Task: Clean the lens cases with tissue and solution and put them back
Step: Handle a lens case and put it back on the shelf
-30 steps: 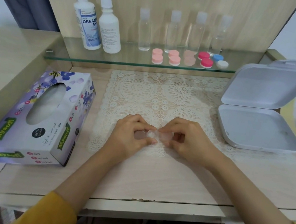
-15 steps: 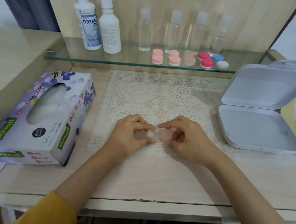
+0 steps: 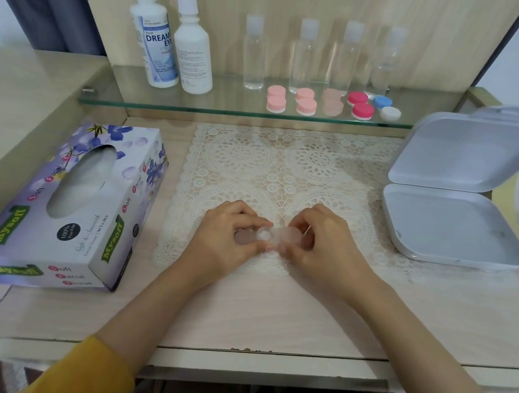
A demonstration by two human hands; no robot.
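Head view: left hand (image 3: 226, 237) and right hand (image 3: 327, 251) pinch lens case (image 3: 280, 236) over lace mat (image 3: 290, 167) on desk (image 3: 267, 309).

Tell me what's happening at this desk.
A person in yellow sleeves is working on a small translucent lens case, pinched between the left grip and right grip over the lace mat. The tissue box lies to the left. The solution bottles and other lens cases stand on the glass shelf, and a white box sits open on the right.
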